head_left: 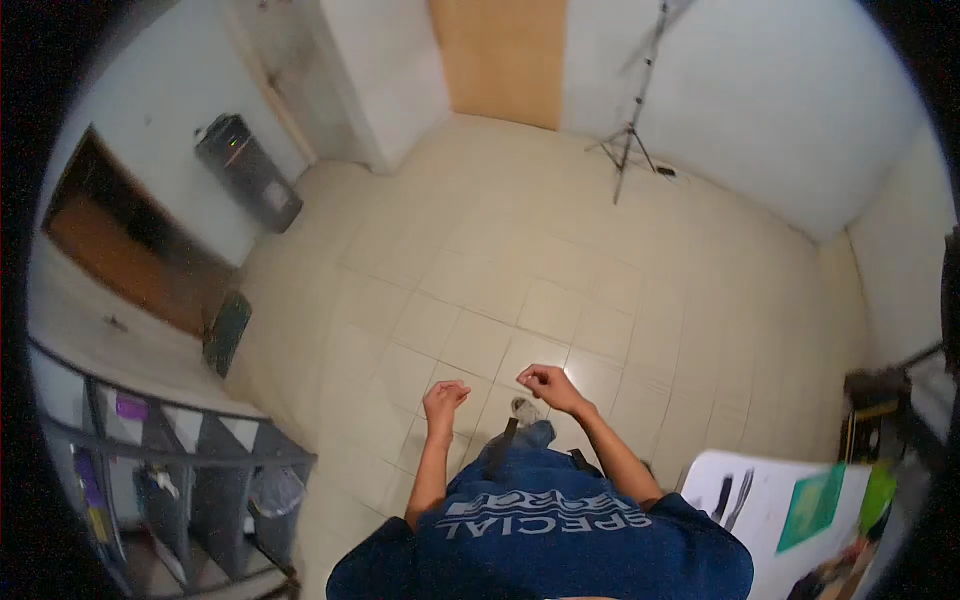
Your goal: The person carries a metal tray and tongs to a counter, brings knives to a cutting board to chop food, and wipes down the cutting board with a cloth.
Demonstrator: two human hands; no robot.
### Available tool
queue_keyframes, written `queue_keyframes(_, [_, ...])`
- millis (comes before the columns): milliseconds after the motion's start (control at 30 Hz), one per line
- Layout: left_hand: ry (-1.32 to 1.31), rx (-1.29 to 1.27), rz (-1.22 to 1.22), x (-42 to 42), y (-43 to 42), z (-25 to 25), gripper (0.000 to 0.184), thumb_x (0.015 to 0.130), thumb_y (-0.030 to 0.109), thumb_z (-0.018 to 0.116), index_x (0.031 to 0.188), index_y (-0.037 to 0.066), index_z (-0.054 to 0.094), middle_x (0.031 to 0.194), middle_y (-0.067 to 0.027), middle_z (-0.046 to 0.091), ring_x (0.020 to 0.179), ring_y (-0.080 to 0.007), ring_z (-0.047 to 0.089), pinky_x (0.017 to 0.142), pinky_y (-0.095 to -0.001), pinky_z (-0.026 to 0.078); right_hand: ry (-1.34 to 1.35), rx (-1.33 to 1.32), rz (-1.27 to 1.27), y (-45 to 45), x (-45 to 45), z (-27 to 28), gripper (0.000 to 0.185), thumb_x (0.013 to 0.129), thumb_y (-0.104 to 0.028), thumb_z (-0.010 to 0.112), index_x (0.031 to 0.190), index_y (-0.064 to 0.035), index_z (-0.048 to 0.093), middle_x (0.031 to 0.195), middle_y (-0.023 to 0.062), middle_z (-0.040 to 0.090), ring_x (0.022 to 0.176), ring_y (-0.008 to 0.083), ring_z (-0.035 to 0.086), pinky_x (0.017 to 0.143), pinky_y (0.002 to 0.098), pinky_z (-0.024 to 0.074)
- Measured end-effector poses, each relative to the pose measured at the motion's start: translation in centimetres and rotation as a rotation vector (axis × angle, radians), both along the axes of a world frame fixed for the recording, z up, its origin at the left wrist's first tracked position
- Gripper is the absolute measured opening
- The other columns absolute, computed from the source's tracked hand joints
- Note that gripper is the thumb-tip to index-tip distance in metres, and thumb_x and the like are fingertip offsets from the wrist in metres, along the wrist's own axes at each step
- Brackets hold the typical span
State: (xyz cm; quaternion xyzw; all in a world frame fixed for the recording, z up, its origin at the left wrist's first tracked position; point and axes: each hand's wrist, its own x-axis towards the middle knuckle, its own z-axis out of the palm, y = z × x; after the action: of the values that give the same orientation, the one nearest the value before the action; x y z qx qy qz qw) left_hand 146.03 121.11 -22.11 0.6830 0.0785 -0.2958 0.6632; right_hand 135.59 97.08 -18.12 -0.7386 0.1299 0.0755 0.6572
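Both hands are raised in front of the body above the tiled floor, apart from each other. My left hand (445, 401) has its fingers bent and drawn together, and whether anything small is between them cannot be made out. Curled in toward the middle, my right hand (551, 387) has thumb and fingers close together; anything held there is too small to see. A shoe (524, 411) shows on the floor between and below the hands. The dark blue shirt (560, 550) with printed letters fills the bottom.
A grey shelf unit (215, 465) stands at the lower left. At the lower right is a white table (765, 560) with a green sheet (812, 508). A black tripod (627, 145) and a dark upright appliance (250, 175) stand near the walls.
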Motion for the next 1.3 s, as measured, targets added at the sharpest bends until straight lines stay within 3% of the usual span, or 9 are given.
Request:
queue_keyframes(100, [-0.099,-0.139,-0.035,-7.2,3.6,-1.2,0.047,0.084,-0.004,0.064,0.128,-0.004,0.05,0.124,-0.0203,0.059,0.089,-0.024,0.068,0.077,-0.0321,0.057,0.038,-0.141,-0.234,2.6,-5.3,-2.5,0.034,0.095,-0.03,0.058,0.08,-0.0004,0.064,0.067,0.0022,0.058,0.062,0.0101,0.053,0.058,0.0274,0.044])
queue_keyframes(333, [-0.013,0.078,-0.311,-18.0,24.5,3.2,0.05,0.081,-0.001,0.069,0.128,-0.003,0.05,0.124,-0.0168,0.059,0.092,-0.0211,0.067,0.077,-0.0323,0.058,-0.209,0.035,-0.509,26.1,-19.9,-4.4,0.025,0.095,-0.026,0.059,0.093,-0.0009,0.064,0.071,0.0027,0.06,0.065,0.0101,0.054,0.062,0.0275,0.0475])
queue_keyframes(400, [0.007,-0.002,-0.286,-21.5,30.5,3.4,0.049,0.081,0.001,0.07,0.126,-0.003,0.052,0.124,-0.0158,0.059,0.092,-0.0209,0.067,0.077,-0.032,0.057,-0.02,0.061,-0.316,33.0,-25.0,-5.1,0.022,0.095,-0.022,0.06,0.097,-0.0017,0.066,0.074,0.0032,0.062,0.068,0.0114,0.058,0.066,0.0284,0.0503])
queue_keyframes(667, [-0.171,-0.09,-0.502,-34.0,58.2,1.0,0.042,0.084,0.005,0.069,0.123,-0.002,0.055,0.122,-0.0139,0.06,0.096,-0.0208,0.065,0.081,-0.0314,0.056,0.06,-0.044,-0.336,62.8,-39.1,-7.8,0.023,0.095,-0.024,0.06,0.099,-0.0026,0.066,0.08,0.0059,0.066,0.075,0.0134,0.063,0.068,0.0295,0.0514])
queue_keyframes(867, [-0.291,-0.012,-0.63,-42.5,83.0,-2.6,0.039,0.083,0.001,0.069,0.12,0.0,0.059,0.115,-0.0106,0.064,0.095,-0.0167,0.065,0.08,-0.0267,0.052,-0.02,-0.1,-0.682,88.6,-47.4,-10.5,0.025,0.096,-0.022,0.056,0.109,-0.0019,0.063,0.092,0.0066,0.065,0.082,0.0137,0.062,0.073,0.0296,0.0509])
queue_keyframes(1000, [-0.287,-0.052,-0.708,-48.8,94.8,-2.5,0.035,0.083,0.001,0.068,0.117,0.0,0.06,0.112,-0.0099,0.065,0.092,-0.017,0.065,0.08,-0.0271,0.052,0.015,-0.02,-0.285,103.5,-56.7,-12.0,0.029,0.097,-0.021,0.053,0.119,-0.0032,0.059,0.098,0.0078,0.066,0.084,0.0139,0.062,0.077,0.031,0.0509])
queue_keyframes(1067, [-0.286,0.003,-0.701,-52.2,99.4,-2.6,0.034,0.082,0.001,0.068,0.115,0.0,0.06,0.112,-0.0105,0.064,0.092,-0.0179,0.065,0.081,-0.0278,0.052,0.151,-0.244,-0.022,109.0,-61.3,-7.8,0.037,0.097,-0.03,0.053,0.124,-0.0052,0.057,0.113,0.0133,0.066,0.103,0.021,0.062,0.089,0.0359,0.0489])
queue_keyframes(1133, [-0.273,-0.029,-0.738,-55.8,101.1,-1.0,0.033,0.082,0.002,0.068,0.114,-0.001,0.06,0.111,-0.0108,0.064,0.093,-0.0182,0.065,0.082,-0.0282,0.052,0.149,-0.136,0.071,111.3,-66.1,-7.0,0.044,0.092,-0.039,0.056,0.122,-0.0075,0.059,0.114,0.0147,0.066,0.104,0.0277,0.063,0.091,0.0398,0.0478])
queue_keyframes(1300, [-0.309,-0.046,-0.713,-64.7,103.1,1.9,0.03,0.084,0.004,0.067,0.113,-0.001,0.061,0.11,-0.0097,0.064,0.092,-0.0168,0.064,0.08,-0.0277,0.051,0.183,-0.266,-0.153,114.0,-76.0,-4.5,0.041,0.093,-0.035,0.056,0.124,-0.0086,0.058,0.115,0.0152,0.065,0.103,0.028,0.063,0.09,0.0403,0.0482])
